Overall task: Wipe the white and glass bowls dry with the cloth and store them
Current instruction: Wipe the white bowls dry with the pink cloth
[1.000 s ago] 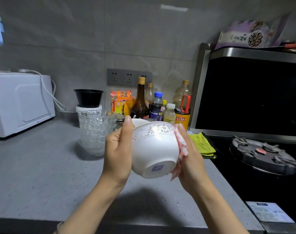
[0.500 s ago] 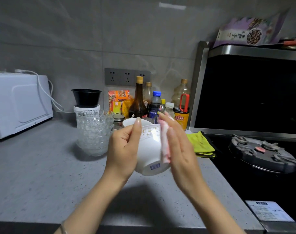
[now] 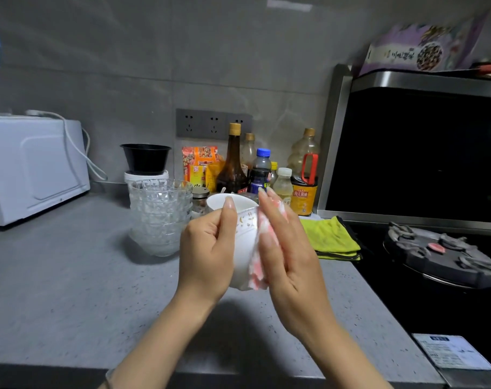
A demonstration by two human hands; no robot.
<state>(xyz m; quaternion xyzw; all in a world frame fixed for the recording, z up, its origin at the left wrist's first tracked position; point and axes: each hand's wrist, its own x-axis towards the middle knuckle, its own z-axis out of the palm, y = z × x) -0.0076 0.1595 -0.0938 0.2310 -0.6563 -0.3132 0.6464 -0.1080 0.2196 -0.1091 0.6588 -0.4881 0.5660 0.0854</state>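
A white bowl (image 3: 245, 242) with a gold rim pattern is held above the counter. My left hand (image 3: 210, 248) grips its left side, thumb along the wall. My right hand (image 3: 286, 248) presses a pink and white cloth (image 3: 259, 265) flat against the bowl's right side, fingers straight. A second white bowl (image 3: 224, 200) shows just behind, mostly hidden. A stack of several cut-glass bowls (image 3: 161, 217) stands on the counter to the left.
The grey counter (image 3: 70, 276) holds a white microwave (image 3: 28, 167) at the left, a black bowl on a white tub (image 3: 146, 161), and bottles and packets (image 3: 255, 172) by the wall. A folded yellow cloth (image 3: 331, 237) lies beside the black hob with its burner (image 3: 440, 254).
The bowl has turned from base-toward-me to more upright and moved slightly away. My right hand with the cloth has slid across the bowl's outer wall towards my left hand.
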